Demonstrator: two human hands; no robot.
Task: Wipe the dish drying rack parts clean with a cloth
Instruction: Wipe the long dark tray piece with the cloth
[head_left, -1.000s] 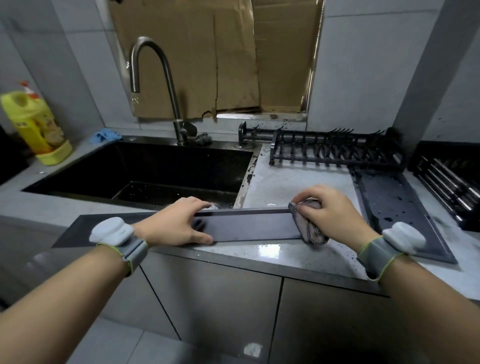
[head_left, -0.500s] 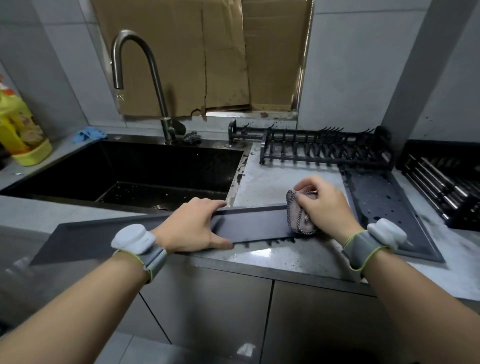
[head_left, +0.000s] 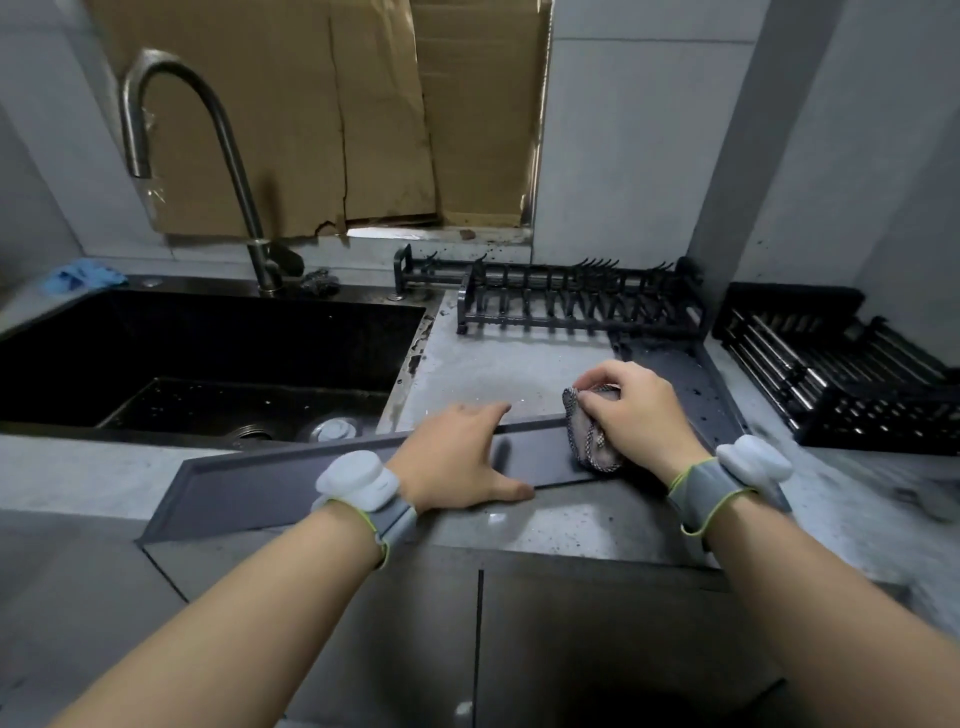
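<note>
A long, flat dark grey metal tray (head_left: 260, 483) with a low raised rim lies along the counter's front edge, before the black sink (head_left: 208, 364). The left hand (head_left: 457, 462) presses on it with straight fingers. The right hand (head_left: 639, 410) grips a crumpled grey checked cloth (head_left: 589, 441) on the tray's right end. Behind stand a black wire dish rack (head_left: 571, 306) and a steel tap (head_left: 208, 156).

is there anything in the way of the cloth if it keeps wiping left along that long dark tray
Yes. The left hand rests on the long tray, just left of the cloth that the right hand presses on the tray's right end. It blocks the cloth's path; beyond it the tray surface looks bare.
</note>
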